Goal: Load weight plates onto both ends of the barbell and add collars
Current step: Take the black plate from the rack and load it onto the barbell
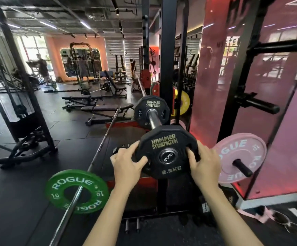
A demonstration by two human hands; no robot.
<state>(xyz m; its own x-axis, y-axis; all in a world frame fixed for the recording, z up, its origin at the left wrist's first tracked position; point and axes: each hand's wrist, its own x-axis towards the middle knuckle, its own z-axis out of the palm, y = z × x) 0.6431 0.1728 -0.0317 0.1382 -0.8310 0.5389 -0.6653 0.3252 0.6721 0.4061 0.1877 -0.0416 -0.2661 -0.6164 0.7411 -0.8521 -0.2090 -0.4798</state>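
Note:
A black 2.5 kg plate (167,150) marked Hammer Strength sits on the near tip of a barbell sleeve (154,118); the sleeve's end cap shows through its hole. My left hand (128,163) grips the plate's left edge. My right hand (205,162) grips its right edge, fingers curled over the rim. A second black plate (150,110) of the same make sits farther back on the same sleeve. No collar is in sight.
Another bar (92,167) runs diagonally at the lower left with a green 10 plate (76,190) on it. A pink plate (240,158) hangs on a storage peg at the right. Black rack uprights (168,59) stand behind, benches beyond.

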